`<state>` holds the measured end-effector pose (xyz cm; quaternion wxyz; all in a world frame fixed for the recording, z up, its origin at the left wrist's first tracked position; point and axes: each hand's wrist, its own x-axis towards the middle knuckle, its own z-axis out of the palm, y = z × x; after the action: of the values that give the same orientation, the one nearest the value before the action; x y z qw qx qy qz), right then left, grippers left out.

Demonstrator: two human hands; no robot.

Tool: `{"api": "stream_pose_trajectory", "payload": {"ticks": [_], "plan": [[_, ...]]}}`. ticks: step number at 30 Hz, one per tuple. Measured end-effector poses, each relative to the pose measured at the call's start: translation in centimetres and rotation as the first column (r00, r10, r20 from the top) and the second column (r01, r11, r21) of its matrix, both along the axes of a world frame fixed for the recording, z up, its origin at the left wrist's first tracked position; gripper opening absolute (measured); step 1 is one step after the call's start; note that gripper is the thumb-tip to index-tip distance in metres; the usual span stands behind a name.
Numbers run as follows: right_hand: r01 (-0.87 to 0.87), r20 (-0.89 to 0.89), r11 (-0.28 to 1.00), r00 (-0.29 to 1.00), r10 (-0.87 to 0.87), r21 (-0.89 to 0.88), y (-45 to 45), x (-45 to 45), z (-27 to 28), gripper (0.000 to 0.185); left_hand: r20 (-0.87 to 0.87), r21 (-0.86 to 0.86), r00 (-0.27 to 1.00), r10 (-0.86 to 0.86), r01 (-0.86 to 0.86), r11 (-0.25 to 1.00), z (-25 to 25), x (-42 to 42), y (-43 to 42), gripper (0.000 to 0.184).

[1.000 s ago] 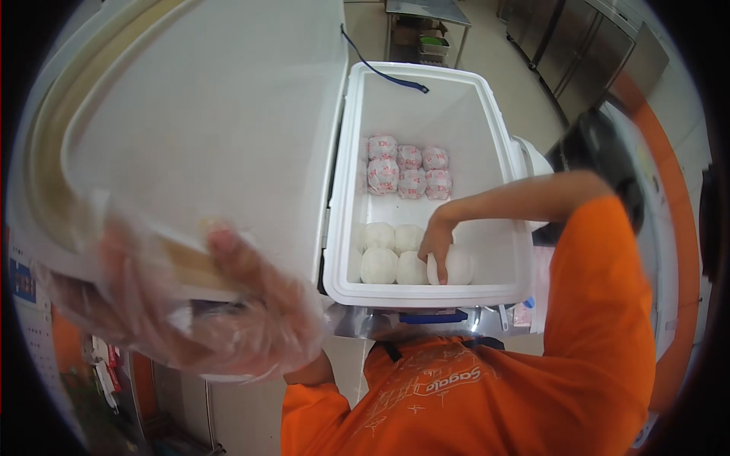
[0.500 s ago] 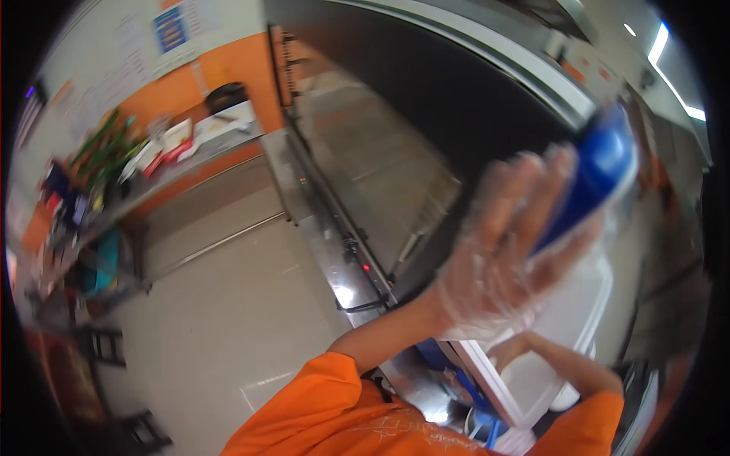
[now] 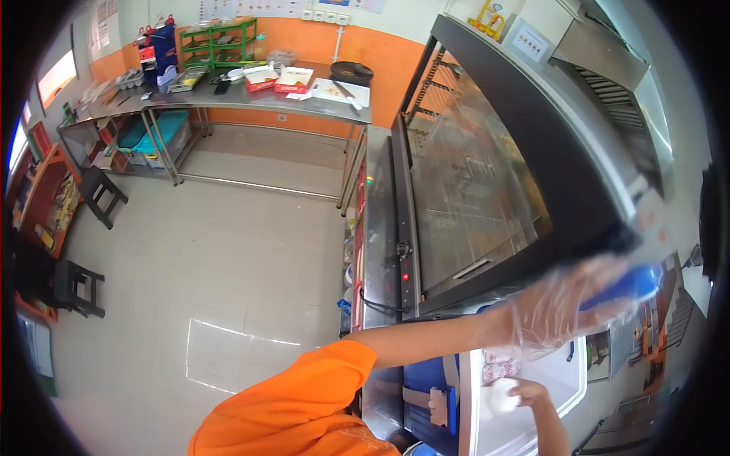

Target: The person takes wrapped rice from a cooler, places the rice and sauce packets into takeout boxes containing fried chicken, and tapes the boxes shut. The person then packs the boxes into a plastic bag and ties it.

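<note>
My left hand [image 3: 582, 296], in a clear plastic glove, reaches across to the right with its fingers closed round a blue object [image 3: 635, 285], partly smeared by motion; what it is I cannot make out. Below it, my bare right hand [image 3: 530, 393] holds a round white ball [image 3: 503, 397] between its fingers, inside the white box [image 3: 561, 414]. Beside the ball lie wrapped balls with red print [image 3: 499, 366], partly hidden by my left hand and glove.
A large glass-doored oven [image 3: 487, 167] stands just beyond my left arm. Left of the box hangs a blue panel [image 3: 426, 425] with a clip. Further off are a steel table [image 3: 228, 95] with boxes and trays, and black stools [image 3: 80, 289].
The camera view has swung left from the box toward the room. My left hand now shows at the right with the blue object. My right hand now holds a white ball raised among its fingers.
</note>
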<state>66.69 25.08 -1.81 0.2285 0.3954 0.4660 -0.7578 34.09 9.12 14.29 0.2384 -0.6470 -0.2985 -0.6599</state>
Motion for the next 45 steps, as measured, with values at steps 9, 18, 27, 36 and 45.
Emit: {"api": "stream_pose_trajectory", "payload": {"ticks": [9, 18, 27, 36, 45], "plan": [[0.638, -0.398, 0.657, 0.768, -0.502, 0.402, -17.5, 12.3, 8.6, 0.067, -0.365, 0.0, 0.902, -0.232, 0.249, 0.969, -1.8, 6.2, -5.1, 0.092], [0.887, -0.615, 0.165, 0.423, -0.665, 0.431, -29.7, 10.0, 0.4, 0.067, -0.377, -0.253, 0.738, -0.56, 0.5, 0.828, -6.8, 11.6, -12.1, 0.07], [0.943, -0.553, 0.176, 0.31, -0.773, 0.283, -38.7, 0.5, -8.1, 0.068, 0.293, -0.641, 0.86, -0.417, 0.5, 0.582, -11.3, 2.8, -23.3, 0.062], [0.73, -0.402, 0.653, 0.547, -0.734, -0.201, -40.3, -23.0, -17.7, 0.069, 0.939, -0.071, 0.051, 0.341, 0.996, 0.045, -19.6, -16.1, -35.5, 0.064], [0.365, -0.341, 0.848, 0.797, -0.498, -0.385, -39.1, -55.1, -11.0, 0.052, 0.863, -0.022, -0.191, 0.468, 0.911, 0.412, -22.4, -37.4, -40.0, 0.06]]}}
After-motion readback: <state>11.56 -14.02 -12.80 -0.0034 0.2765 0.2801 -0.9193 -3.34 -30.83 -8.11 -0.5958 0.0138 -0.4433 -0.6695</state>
